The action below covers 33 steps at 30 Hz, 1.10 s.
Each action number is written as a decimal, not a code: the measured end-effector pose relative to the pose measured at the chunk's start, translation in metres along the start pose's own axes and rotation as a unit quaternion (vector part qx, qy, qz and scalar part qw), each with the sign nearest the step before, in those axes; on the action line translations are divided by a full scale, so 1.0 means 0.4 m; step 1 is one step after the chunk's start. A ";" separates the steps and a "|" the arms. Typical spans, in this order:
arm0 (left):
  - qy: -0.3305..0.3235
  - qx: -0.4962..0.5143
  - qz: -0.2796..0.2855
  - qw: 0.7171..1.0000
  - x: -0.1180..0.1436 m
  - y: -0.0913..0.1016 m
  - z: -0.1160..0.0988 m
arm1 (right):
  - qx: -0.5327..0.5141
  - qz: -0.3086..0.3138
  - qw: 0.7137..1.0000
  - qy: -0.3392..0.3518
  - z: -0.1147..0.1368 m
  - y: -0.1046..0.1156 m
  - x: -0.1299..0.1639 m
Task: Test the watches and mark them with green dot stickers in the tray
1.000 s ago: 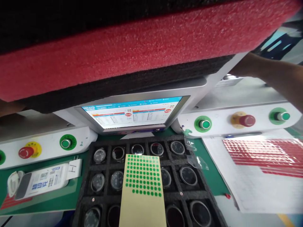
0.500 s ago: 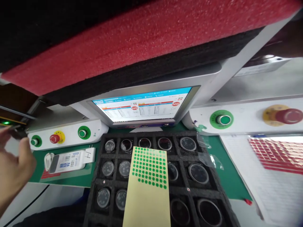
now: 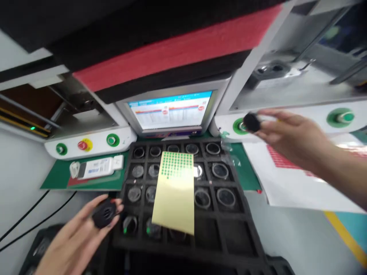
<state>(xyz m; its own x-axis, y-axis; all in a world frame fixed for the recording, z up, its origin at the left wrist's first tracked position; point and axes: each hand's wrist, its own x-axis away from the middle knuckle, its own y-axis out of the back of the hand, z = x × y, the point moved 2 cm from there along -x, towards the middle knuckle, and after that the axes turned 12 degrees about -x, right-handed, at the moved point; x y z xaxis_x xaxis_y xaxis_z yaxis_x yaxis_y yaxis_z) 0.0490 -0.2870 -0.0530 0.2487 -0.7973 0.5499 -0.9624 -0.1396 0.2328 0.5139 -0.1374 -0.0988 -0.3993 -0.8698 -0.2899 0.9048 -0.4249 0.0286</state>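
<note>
My left hand (image 3: 76, 238), low at the left, is closed around a round black watch body (image 3: 103, 214) with its back turned up. It is held beside the left edge of a black foam tray (image 3: 183, 250). At the right, my right hand (image 3: 289, 135) pinches another round black watch body (image 3: 251, 122) between thumb and fingers, in front of a green button (image 3: 240, 126). Several round watch bodies with glass faces sit in the tray's square pockets. A yellow sheet of green dot stickers (image 3: 174, 198) lies across the tray and hides some pockets.
Behind the tray stands a monitor (image 3: 169, 114), with a red and black foam block (image 3: 177, 49) above it. White machine panels carry green buttons and a red emergency stop (image 3: 82, 145). A white charger device (image 3: 96, 169) lies left, paper with red stickers (image 3: 281, 156) right.
My left hand has come down and inward from the machine at the left, carrying the watch body. My right hand has entered view with another. The camera view has shifted, showing more of the tray's front.
</note>
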 end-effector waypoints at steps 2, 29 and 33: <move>0.031 0.087 0.050 0.994 0.055 -0.057 0.033 | -0.008 0.153 0.988 -0.006 -0.006 -0.069 0.141; -0.525 -0.129 0.095 0.836 0.212 -0.165 0.174 | -0.140 0.245 0.949 0.139 0.258 -0.240 0.721; -0.552 -0.144 0.090 0.816 0.210 -0.168 0.163 | -0.153 0.225 0.955 0.115 0.264 -0.238 0.719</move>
<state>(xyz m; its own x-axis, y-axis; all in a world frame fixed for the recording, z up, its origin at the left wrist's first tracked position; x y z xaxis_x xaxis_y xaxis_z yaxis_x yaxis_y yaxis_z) 0.1275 -0.3829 -0.0747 -0.2960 -0.8548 -0.4262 -0.8678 0.0542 0.4940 0.2972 -0.3735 -0.0841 0.0515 -0.8542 -0.5174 0.9923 0.1023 -0.0702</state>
